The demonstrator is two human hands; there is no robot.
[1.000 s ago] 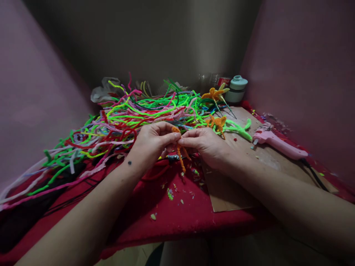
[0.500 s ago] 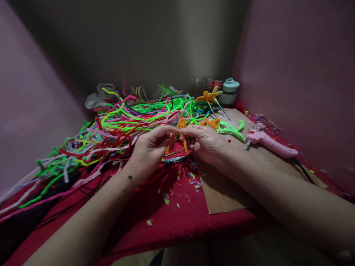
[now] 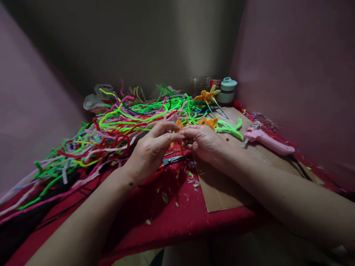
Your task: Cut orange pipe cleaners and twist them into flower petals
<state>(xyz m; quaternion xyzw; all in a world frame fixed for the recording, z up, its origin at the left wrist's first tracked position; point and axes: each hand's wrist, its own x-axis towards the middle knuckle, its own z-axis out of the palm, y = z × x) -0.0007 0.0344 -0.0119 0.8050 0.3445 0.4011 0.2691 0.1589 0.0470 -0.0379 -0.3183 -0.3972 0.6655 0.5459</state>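
Note:
Both hands meet near the middle of the view, fingertips together on an orange pipe cleaner [image 3: 179,125]. My left hand [image 3: 151,147] pinches it from the left, thumb and index finger pressed together. My right hand [image 3: 202,140] is closed on it from the right, its lower fingers curled. Part of the orange piece shows above the fingertips and part hangs below; the rest is hidden by the fingers. Scissors [image 3: 173,160] lie on the red cloth just below the hands. An orange flower [image 3: 211,122] rests behind my right hand, beside bright green stems [image 3: 229,128].
A large heap of coloured pipe cleaners [image 3: 138,114] spreads across the left and back. Cardboard [image 3: 222,192] lies on the red cloth [image 3: 172,221]. A pink glue gun [image 3: 270,142] is at the right, and a light blue bottle [image 3: 227,90] stands behind.
My left hand has turned, and its thumb and index finger now reach further over the orange pipe cleaner, covering more of it. The whole view has shifted slightly.

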